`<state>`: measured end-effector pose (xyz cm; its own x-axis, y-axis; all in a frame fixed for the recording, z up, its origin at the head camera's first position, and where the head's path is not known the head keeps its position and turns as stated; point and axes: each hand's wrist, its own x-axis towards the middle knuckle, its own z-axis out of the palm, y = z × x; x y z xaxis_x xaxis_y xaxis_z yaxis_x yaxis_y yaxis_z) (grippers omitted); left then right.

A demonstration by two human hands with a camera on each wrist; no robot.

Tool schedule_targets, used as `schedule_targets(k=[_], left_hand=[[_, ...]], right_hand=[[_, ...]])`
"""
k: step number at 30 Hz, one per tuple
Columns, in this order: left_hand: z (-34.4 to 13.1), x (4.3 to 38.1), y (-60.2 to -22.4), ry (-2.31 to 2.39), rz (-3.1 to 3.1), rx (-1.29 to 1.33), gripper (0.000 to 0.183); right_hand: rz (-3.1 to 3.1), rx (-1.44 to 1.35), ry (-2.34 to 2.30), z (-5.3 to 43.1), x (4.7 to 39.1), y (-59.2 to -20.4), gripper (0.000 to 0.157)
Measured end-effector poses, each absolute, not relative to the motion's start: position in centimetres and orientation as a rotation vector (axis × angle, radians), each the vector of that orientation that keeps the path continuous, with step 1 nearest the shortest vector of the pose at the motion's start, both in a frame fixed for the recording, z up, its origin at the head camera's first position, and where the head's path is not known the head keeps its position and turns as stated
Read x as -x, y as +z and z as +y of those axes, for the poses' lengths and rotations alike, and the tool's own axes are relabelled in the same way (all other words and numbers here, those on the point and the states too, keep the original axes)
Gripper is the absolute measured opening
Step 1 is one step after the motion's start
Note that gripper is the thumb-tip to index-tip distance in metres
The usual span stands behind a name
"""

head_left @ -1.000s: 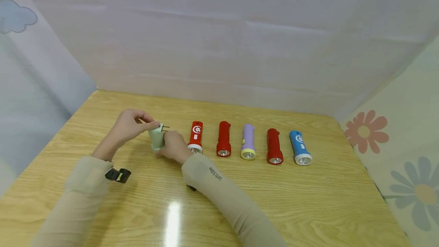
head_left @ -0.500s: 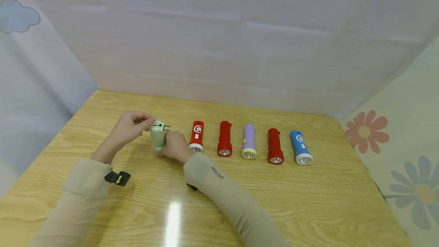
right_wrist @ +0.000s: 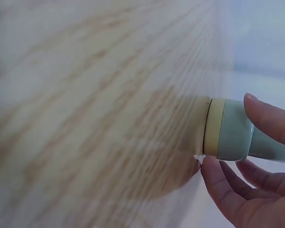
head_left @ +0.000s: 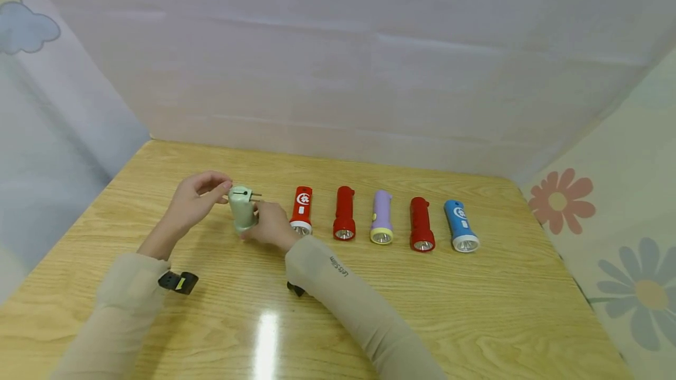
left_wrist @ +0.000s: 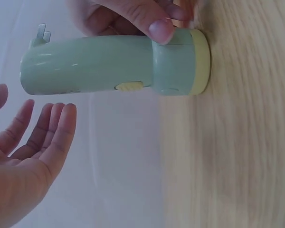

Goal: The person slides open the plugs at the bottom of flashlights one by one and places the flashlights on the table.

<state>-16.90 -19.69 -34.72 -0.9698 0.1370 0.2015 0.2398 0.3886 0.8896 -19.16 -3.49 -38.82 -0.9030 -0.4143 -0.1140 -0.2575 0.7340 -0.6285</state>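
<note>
A pale green flashlight (head_left: 242, 211) with a cream lens rim stands upright on the wooden table, lens end down. Two metal plug prongs (left_wrist: 42, 33) stick out sideways near its top, and a cream switch (left_wrist: 129, 86) shows on its side. My right hand (head_left: 271, 224) holds it low, thumb and fingers around the wide head. In the left wrist view, my left hand (left_wrist: 33, 152) is beside the top end, fingers loosely extended, with a gap between them and the flashlight.
Several flashlights lie in a row to the right: a red and white one (head_left: 301, 210), a red one (head_left: 344, 213), a purple one (head_left: 382, 216), another red one (head_left: 421, 224) and a blue one (head_left: 461, 224). A cloth backdrop (head_left: 338, 104) rises behind the table (head_left: 475, 309).
My left fingers have come off the green flashlight's top and drawn slightly left. The flashlight has gone from tilted to more upright, still in my right hand.
</note>
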Motion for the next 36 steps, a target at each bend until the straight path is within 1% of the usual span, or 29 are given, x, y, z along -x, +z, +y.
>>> schedule_targets(k=[6, 14, 20, 36], left_hand=[[-20.1, 16.6, -35.4, -1.713, -2.447, 0.406, 0.03], [-20.0, 16.6, -36.6, -1.835, -2.387, 0.454, 0.039], [-19.9, 16.7, -37.0, -1.821, -2.389, 0.474, 0.038], [-19.0, 17.1, -36.8, -1.733, -2.415, 0.396, 0.037]], right_hand=[[2.686, 0.539, -0.938, -3.3, 19.2, -38.9, 0.048], [2.678, 0.548, -0.965, -3.2, 19.2, -39.1, 0.045], [2.679, 0.548, -0.969, -3.2, 19.1, -39.2, 0.043], [2.669, 0.54, -0.952, -2.9, 19.3, -39.2, 0.039]])
